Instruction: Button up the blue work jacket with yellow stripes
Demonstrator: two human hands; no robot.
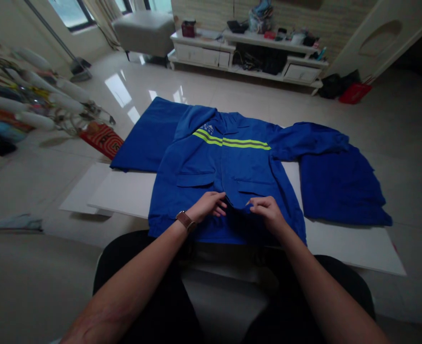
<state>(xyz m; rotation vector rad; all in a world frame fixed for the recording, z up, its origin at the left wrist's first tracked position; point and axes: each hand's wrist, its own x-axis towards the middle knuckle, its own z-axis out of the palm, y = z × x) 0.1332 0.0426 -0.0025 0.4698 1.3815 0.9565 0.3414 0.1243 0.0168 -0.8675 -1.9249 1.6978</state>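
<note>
Both hands at the lower front of a blue jacket [246,165].
Left hand [209,204]: fingers bent and slightly parted, tips at the front opening; cannot tell if cloth is pinched. Right hand [266,209]: fingers curled, thumb and forefinger pinching the jacket's lower front edge. White table [124,192], left and right ends bare; folded blue cloth [144,136] by its far left edge, blue garment [343,191] toward its right end. Glossy tiled floor [196,83], low white cabinet [207,56] beyond. Jacket mid-table, mostly beyond the fingers, hem nearer the person.
</note>
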